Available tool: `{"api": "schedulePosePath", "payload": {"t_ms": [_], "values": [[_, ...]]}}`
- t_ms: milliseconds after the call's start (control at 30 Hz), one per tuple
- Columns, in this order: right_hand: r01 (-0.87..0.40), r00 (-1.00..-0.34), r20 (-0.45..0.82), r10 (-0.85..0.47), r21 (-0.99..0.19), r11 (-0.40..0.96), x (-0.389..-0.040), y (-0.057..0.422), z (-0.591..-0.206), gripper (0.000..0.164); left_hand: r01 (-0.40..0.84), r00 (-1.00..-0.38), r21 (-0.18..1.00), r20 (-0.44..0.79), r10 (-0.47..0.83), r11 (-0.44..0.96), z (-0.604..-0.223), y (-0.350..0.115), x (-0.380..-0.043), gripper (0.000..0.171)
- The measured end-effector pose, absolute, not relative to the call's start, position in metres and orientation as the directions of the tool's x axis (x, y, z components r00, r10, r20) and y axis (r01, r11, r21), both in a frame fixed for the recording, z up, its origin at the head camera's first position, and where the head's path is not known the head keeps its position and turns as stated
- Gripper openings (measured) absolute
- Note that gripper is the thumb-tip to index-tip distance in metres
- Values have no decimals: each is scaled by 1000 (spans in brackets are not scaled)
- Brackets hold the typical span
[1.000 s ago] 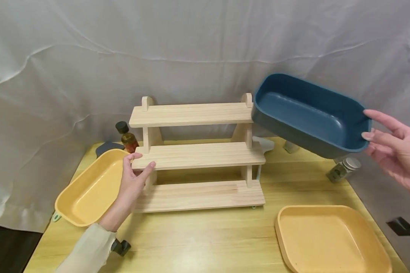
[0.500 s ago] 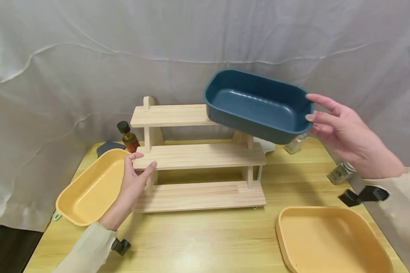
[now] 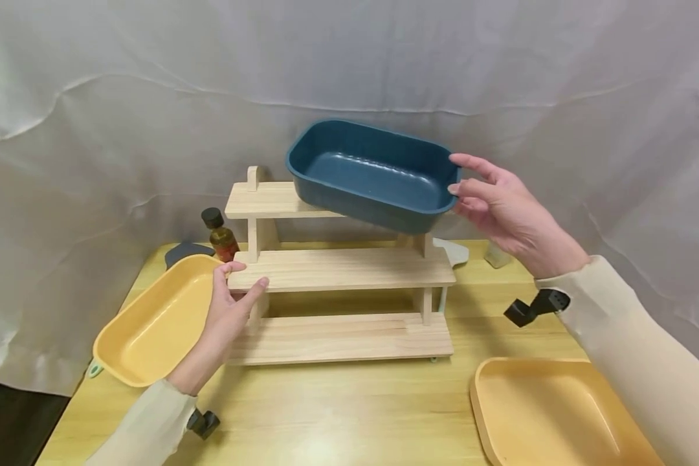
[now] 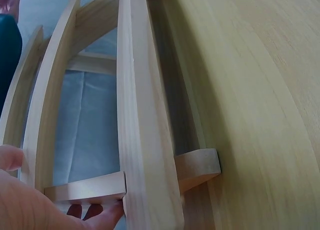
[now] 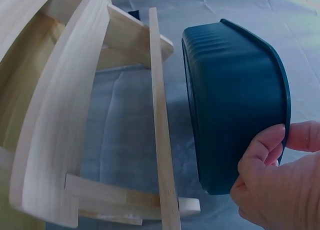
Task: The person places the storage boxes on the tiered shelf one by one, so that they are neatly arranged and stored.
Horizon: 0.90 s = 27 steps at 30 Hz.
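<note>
My right hand (image 3: 515, 220) pinches the right end of a dark blue plastic bin (image 3: 361, 202) by its rim. The bin, with nothing inside, tilts down to the right over the top board of a three-tier wooden display shelf (image 3: 349, 268). In the right wrist view a gap shows between the bin's base (image 5: 235, 100) and the top board (image 5: 161, 115). At the shelf's left side my left hand (image 3: 227, 320) grips the end of the middle board, thumb at its front edge. The left wrist view shows fingers (image 4: 107, 215) beside an upright of the shelf.
A yellow bin (image 3: 157, 323) lies left of the shelf, and a yellow tray (image 3: 550, 404) sits front right. A dark-capped bottle (image 3: 221, 236) stands behind the left bin. Behind the shelf's right side are a white utensil head (image 3: 453, 251) and a small jar (image 3: 497, 254). A grey curtain (image 3: 349, 58) hangs behind.
My right hand has carried the blue bin leftward from the right side to over the top board. My left hand has kept its grip on the middle board.
</note>
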State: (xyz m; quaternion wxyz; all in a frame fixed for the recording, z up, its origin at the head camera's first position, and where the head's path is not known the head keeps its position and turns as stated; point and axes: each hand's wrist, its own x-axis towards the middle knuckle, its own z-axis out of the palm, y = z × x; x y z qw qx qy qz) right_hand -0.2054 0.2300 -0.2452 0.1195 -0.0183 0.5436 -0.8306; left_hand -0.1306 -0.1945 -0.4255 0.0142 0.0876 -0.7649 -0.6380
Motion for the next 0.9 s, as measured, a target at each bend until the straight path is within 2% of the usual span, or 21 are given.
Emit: {"api": "schedulePosePath", "payload": {"t_ms": [200, 433, 900], "values": [[166, -974, -114, -196, -948, -271, -217, 220, -248, 56, -109, -985, 981, -84, -153, 163, -427, -188, -134, 61], [203, -963, -143, -229, -944, -262, -233, 218, -255, 55, -109, -985, 979, -84, -148, 171, -429, -185, -136, 62], [166, -963, -147, -227, -984, -66, -263, 218, -252, 48, -120, -984, 975, -92, -155, 185, -432, -188, -134, 63]]}}
